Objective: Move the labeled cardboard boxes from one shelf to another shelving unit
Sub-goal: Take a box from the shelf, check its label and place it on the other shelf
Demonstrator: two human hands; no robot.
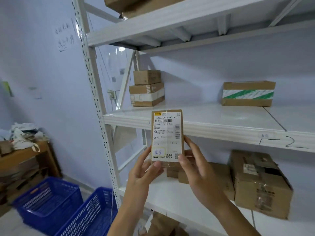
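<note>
I hold a small flat cardboard box (167,133) upright in front of the white shelving unit (213,126), its white shipping label facing me. My left hand (144,171) grips its lower left edge and my right hand (196,169) grips its lower right edge. On the middle shelf behind it stand two stacked boxes (147,88) at the left and a box with green-striped tape (248,93) at the right. The lower shelf holds a large worn box (259,183) and smaller boxes (221,178) partly hidden by my hands.
Two blue plastic crates (51,200) sit on the floor at the lower left. A wooden table (25,155) with clutter stands by the wall. More boxes (136,5) rest on the top shelf. The shelf's front edge bears a handwritten mark.
</note>
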